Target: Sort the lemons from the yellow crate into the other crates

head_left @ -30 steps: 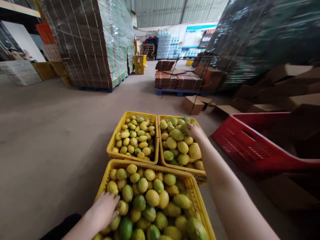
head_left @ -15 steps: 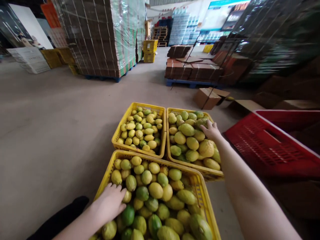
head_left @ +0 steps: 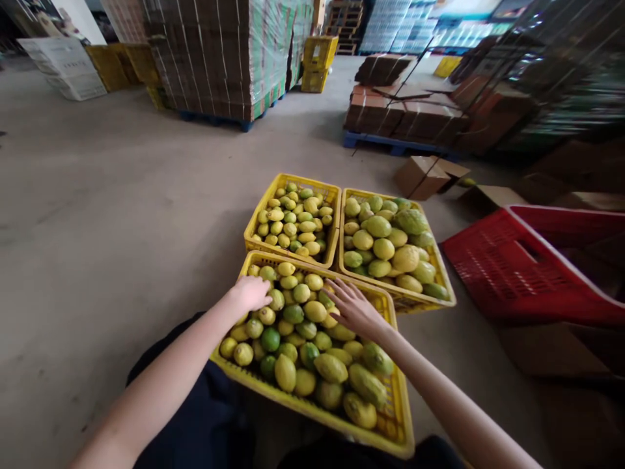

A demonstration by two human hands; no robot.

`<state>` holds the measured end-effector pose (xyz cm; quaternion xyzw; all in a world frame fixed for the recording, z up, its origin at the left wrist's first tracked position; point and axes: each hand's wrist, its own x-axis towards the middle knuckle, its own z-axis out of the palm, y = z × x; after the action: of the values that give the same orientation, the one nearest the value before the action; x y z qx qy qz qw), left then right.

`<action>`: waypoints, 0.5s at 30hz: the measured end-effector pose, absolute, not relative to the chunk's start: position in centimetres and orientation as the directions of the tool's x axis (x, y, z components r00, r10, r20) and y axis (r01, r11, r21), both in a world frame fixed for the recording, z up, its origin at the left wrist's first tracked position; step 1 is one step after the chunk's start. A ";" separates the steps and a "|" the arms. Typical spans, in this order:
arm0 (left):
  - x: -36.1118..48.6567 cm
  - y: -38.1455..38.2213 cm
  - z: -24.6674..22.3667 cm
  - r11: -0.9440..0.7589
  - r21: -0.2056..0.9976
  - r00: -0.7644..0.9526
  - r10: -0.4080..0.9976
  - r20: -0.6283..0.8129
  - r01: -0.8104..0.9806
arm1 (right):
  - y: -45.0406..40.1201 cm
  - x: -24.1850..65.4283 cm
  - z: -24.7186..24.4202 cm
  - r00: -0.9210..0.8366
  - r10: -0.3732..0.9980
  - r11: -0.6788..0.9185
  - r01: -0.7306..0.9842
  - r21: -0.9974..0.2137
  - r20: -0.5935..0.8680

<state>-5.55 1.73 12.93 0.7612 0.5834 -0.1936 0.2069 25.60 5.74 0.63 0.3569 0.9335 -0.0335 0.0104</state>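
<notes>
**Q.** In the head view that I run from afar, where do the lemons lie?

**A.** The lemons (head_left: 316, 311), yellow to deep green, fill the near crate (head_left: 403, 397), which I take as landmark. Two more yellow crates of fruit stand side by side just beyond it: the far left crate (head_left: 288, 255) and the far right crate (head_left: 445, 273), the latter with generally larger pieces.

**Q.** How is my left hand placed?

**A.** My left hand (head_left: 251, 293) reaches across the left edge of the near crate towards its far left corner, fingers bent down among the lemons. I cannot tell whether this grip pinches one.

**Q.** And my right?

**A.** My right hand (head_left: 354, 306) enters over the near crate's right side, palm down at the lemons along its far edge. This grip is spread, fingers extended and parted.

**Q.** What do I see around them?

**A.** Right of the near crate, apart from it, a red crate (head_left: 493, 273) sits tilted. Well beyond the near crate are an open cardboard box (head_left: 420, 177) and, to the left, a wrapped stack (head_left: 205, 58).
</notes>
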 end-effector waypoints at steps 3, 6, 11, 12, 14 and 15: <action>-6.0 1.0 14.3 -0.149 0.049 0.151 0.817 -0.557 0.988 | 5.2 19.5 -0.5 -0.614 0.763 0.602 0.789 -0.124 -0.203; -6.3 -0.4 15.9 -0.161 0.138 0.211 0.803 -0.557 0.977 | 5.4 14.5 -1.1 -0.442 0.863 0.412 0.896 -0.167 -0.244; -7.4 -2.1 17.6 -0.179 0.199 0.261 0.798 -0.543 0.963 | 5.4 10.7 -1.0 -0.308 0.916 0.263 0.945 -0.195 -0.257; -7.6 -2.3 17.7 -0.166 0.181 0.239 0.808 -0.539 0.969 | 5.2 10.5 -0.9 -0.292 0.921 0.238 0.946 -0.221 -0.257; -8.0 -2.4 17.7 -0.144 0.143 0.199 0.822 -0.533 0.979 | 4.8 10.4 -0.5 -0.261 0.933 0.185 0.938 -0.292 -0.247; -8.2 -2.5 17.7 -0.143 0.134 0.193 0.823 -0.534 0.981 | 4.5 10.5 -0.3 -0.241 0.942 0.154 0.929 -0.335 -0.235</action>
<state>-8.17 -2.51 17.69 0.7366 0.6122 -0.1696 0.2322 10.51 4.51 -0.25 0.6159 0.7595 -0.2089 -0.0144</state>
